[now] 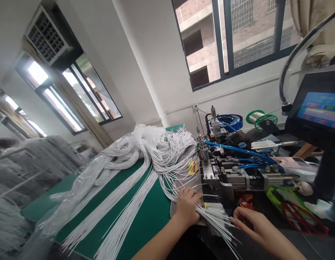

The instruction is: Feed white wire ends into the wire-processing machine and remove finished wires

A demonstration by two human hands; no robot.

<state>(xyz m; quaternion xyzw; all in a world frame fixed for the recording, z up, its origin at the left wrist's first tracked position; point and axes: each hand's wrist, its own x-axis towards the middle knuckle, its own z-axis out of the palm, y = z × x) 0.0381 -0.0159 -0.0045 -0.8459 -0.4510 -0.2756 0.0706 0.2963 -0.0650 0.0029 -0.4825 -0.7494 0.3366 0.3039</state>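
Observation:
My left hand [186, 206] is closed around a bundle of thin white cables [214, 219], whose loose ends fan out to the right below the machine. Thumb and fingertips of my right hand [250, 223] pinch the tip of one of these cables; the fingertips partly hide it. Just beyond my hands stands a bench machine [210, 164] with metal slides and blue air tubes. More white cables [172, 148] run from its left side into a big heap on the green table [148, 206].
Clear plastic sheeting [86, 184] lies along the heaped cables. To the right are a screen [320, 108], red-handled scissors [305, 220] and a green bag [286, 202]. Behind the machine sit a green wire spool [260, 117] and a blue round feeder [229, 121].

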